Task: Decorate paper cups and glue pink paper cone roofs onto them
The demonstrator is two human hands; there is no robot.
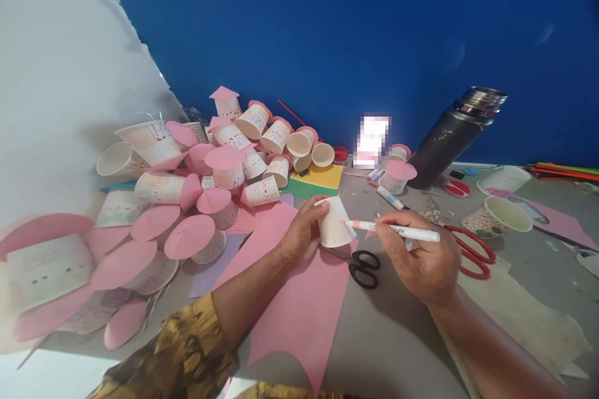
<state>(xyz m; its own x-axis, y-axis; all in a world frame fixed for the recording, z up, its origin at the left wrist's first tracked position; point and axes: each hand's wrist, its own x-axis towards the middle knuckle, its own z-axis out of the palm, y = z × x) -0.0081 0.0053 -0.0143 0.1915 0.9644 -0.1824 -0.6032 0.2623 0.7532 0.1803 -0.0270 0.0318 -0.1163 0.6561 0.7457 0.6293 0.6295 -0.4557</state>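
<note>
My left hand (pixel 304 230) grips a white paper cup (pixel 336 224), turned with its narrow base up and its wide rim down. Between the fingers and thumb of my right hand (pixel 421 255) is a white marker pen (pixel 407 232). Its light orange tip end meets the side of the cup; whether it presses on the surface I cannot tell. Below the cup lie black-handled scissors (pixel 364 269), their blades partly hidden. Under my left forearm spreads a cut sheet of pink paper (pixel 294 305).
Many decorated paper cups with pink paper cone tops (pixel 224 159) are heaped at the left. A dark flask (pixel 449 140) leans near the blue wall. Red-handled scissors (pixel 475 255), a patterned cup (pixel 496 218) and a crumpled cloth (pixel 528 312) lie to the right.
</note>
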